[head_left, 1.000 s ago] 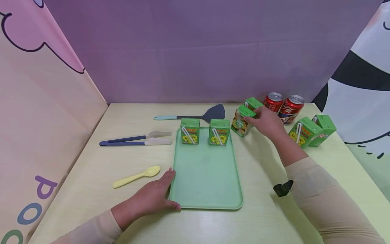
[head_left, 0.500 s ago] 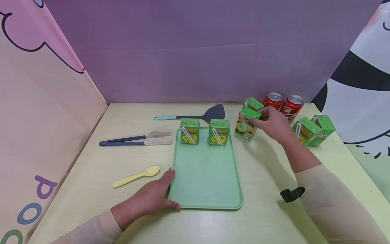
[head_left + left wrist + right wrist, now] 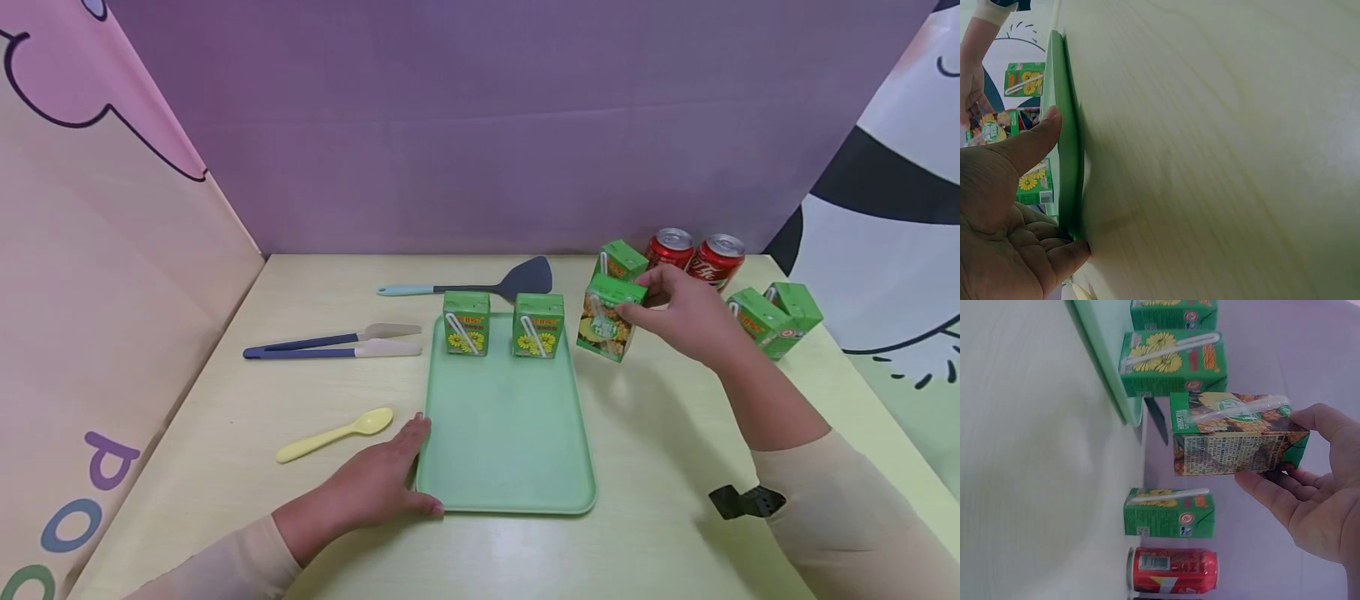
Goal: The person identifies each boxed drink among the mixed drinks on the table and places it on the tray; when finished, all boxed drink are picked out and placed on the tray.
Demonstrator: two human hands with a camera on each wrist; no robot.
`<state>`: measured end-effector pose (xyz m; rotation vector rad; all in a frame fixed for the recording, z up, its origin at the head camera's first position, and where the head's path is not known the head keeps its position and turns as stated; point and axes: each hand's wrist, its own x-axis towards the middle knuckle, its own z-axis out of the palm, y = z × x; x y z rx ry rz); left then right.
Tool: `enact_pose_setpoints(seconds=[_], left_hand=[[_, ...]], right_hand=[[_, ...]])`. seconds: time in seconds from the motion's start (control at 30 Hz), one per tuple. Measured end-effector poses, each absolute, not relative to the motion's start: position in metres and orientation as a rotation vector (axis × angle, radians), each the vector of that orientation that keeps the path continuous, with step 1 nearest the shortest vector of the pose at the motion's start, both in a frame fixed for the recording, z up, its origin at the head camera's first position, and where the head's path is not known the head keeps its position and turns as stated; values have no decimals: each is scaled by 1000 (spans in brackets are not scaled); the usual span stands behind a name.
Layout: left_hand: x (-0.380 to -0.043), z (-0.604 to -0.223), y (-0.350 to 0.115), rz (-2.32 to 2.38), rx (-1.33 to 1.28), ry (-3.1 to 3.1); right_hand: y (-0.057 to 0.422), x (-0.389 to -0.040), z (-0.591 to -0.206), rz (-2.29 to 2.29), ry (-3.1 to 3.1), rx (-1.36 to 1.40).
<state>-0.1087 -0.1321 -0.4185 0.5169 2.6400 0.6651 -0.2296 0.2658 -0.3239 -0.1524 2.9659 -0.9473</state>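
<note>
A pineapple-print juice box (image 3: 606, 321) is pinched near its top between the thumb and fingers of my right hand (image 3: 686, 321). In the right wrist view this juice box (image 3: 1235, 440) hangs above the table, just right of the tray. The light green tray (image 3: 506, 442) lies on the table with two green juice boxes with yellow flowers, one left (image 3: 467, 329) and one right (image 3: 537, 332), upright at its far end. My left hand (image 3: 371, 483) rests against the tray's near left corner, its fingers fairly straight along the edge; the left wrist view shows its thumb (image 3: 1038, 140) over the rim.
Behind the held box stands another green juice box (image 3: 624, 258), beside two red cans (image 3: 716, 260). Two more green boxes (image 3: 776, 317) stand at the right. A spatula (image 3: 517, 279) lies behind the tray; blue-handled tongs (image 3: 337, 343) and a yellow spoon (image 3: 337, 435) lie left.
My right hand has lifted the pineapple-print juice box and drawn it nearer and slightly right, away from the box behind it. The left hand and tray have stayed put.
</note>
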Motion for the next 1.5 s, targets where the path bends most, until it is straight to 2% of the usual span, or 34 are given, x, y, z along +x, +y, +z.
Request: enact_pose_setpoints(seconds=[0.5, 1.07, 1.5], left_hand=[[-109, -421, -133, 656, 512, 2637], [-110, -421, -133, 659, 503, 2631], [-111, -422, -133, 658, 512, 2640]], right_hand=[[219, -210, -334, -1063, 2801, -430], [137, -217, -373, -1342, 2533, -627], [113, -224, -388, -1339, 2493, -633]])
